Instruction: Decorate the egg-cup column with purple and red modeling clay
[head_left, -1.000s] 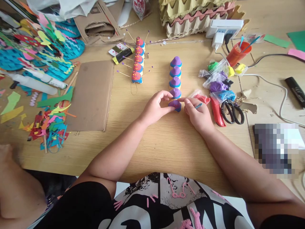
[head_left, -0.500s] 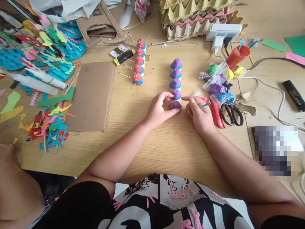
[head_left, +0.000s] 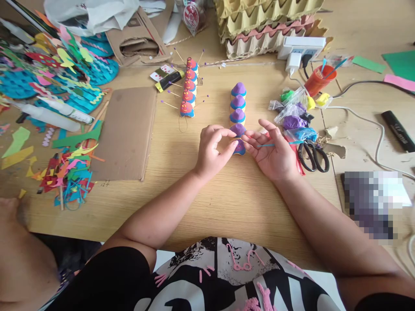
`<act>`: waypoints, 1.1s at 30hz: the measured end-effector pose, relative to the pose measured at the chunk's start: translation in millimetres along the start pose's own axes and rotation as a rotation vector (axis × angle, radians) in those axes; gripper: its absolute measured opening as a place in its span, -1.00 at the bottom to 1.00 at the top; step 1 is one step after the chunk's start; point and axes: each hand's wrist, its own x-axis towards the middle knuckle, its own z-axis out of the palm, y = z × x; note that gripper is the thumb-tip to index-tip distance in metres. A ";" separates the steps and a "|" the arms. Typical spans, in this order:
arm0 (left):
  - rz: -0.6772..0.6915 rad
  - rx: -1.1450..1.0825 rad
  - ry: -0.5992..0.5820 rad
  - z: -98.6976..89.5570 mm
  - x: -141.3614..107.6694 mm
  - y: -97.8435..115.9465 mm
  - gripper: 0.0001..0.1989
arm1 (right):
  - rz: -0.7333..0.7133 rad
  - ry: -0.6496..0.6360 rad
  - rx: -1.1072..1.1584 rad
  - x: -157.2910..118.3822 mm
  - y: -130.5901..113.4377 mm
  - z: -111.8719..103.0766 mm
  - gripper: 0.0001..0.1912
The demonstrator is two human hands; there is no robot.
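A row of egg-carton cups covered in purple and blue clay (head_left: 239, 102) runs away from me down the middle of the table. Above its near end, my left hand (head_left: 212, 149) is closed in a pinch, thumb and forefinger around a tiny, thin yellowish bit too small to name. My right hand (head_left: 274, 153) meets it fingertip to fingertip, palm turned up. A thin blue clay tool (head_left: 293, 142) lies across the right hand, held among its fingers. The nearest purple cup (head_left: 239, 149) is partly hidden beneath the fingertips.
A finished-looking red and blue caterpillar (head_left: 188, 93) with stick legs stands left of the row. Bagged clay (head_left: 293, 122), scissors (head_left: 313, 156) and an orange cup (head_left: 320, 80) lie right. Cardboard (head_left: 125, 134) and paper scraps (head_left: 73, 168) are left; egg trays (head_left: 259, 43) sit behind.
My left hand has come off the nearest purple cup into a pinch. My right hand has turned palm up and moved left, bringing the fingertips of both hands together.
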 end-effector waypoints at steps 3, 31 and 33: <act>0.102 0.075 0.006 -1.4 -0.5 3.0 -0.87 | 0.024 -0.049 0.012 -2.9 0.5 4.3 -0.37; 0.174 0.143 -0.086 -5.1 -1.0 3.4 -0.75 | -0.056 -0.113 -0.071 -7.4 -1.0 4.6 -0.39; 0.185 0.163 -0.057 -4.1 -0.8 3.5 -0.78 | -0.060 -0.128 -0.061 -8.2 0.6 4.0 -0.42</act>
